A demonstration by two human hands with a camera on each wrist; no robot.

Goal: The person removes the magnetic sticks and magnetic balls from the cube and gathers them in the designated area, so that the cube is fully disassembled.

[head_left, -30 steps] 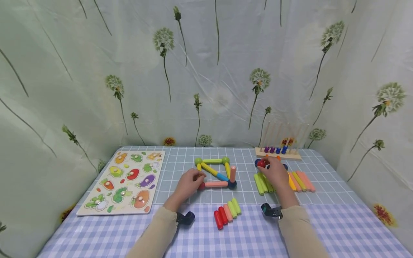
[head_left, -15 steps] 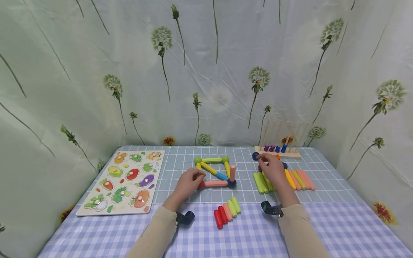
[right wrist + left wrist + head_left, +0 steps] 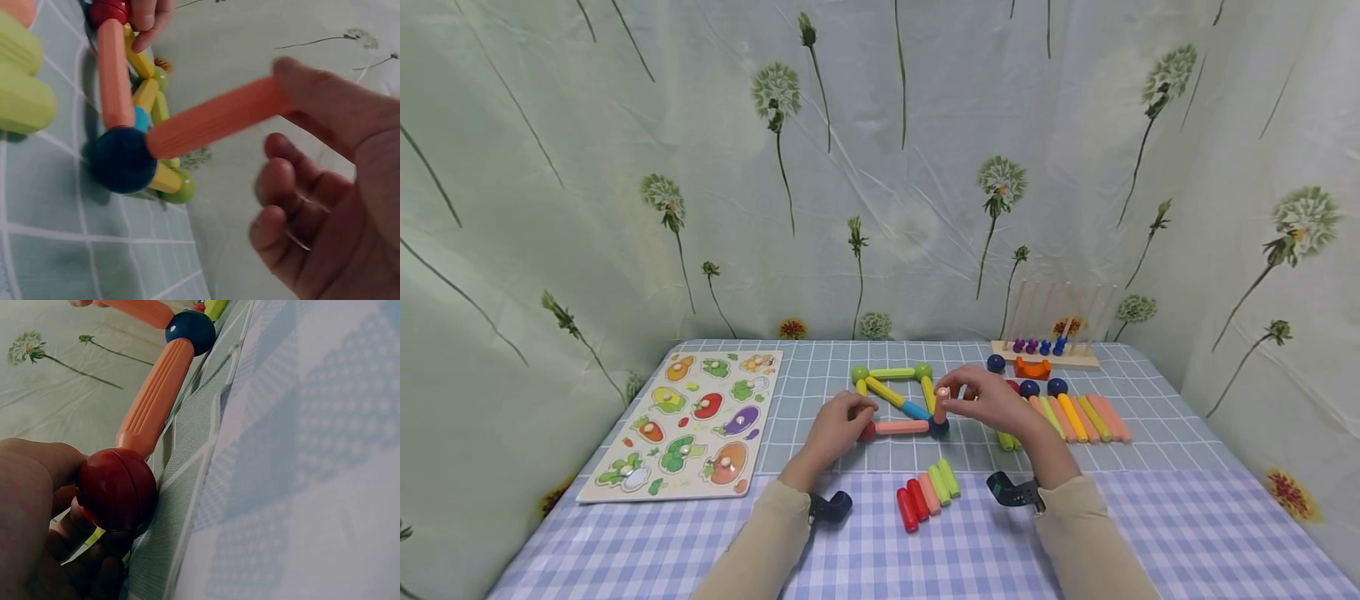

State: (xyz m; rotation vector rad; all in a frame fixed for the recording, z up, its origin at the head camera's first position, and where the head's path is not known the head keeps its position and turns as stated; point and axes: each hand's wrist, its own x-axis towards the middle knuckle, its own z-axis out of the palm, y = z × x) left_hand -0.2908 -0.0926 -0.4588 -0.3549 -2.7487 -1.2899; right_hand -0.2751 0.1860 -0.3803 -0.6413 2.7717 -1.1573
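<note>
A frame of wooden rods and balls lies flat on the table. At its near left corner my left hand point(image 3: 842, 423) grips a red ball point(image 3: 119, 487) between thumb and fingers. A salmon rod point(image 3: 157, 394) runs from that ball to a dark blue ball point(image 3: 125, 159). From the dark blue ball a second salmon rod point(image 3: 219, 115) stands up, and my right hand point(image 3: 992, 400) pinches its top end. Yellow, blue and green rods link the frame to two green balls point(image 3: 923, 372) at the back.
To the right lie several coloured rods point(image 3: 1078, 418), dark blue balls point(image 3: 1057, 387) and an orange piece point(image 3: 1032, 368). Behind them stands a peg rack point(image 3: 1082, 360). Short red, salmon and green rods point(image 3: 917, 500) lie in front. A vegetable puzzle board point(image 3: 700, 492) is at left.
My right hand has let go of a red ball in the right-hand group and moved left to the upright salmon rod. A dark blue ball there shifted back slightly. My left hand stayed put.
</note>
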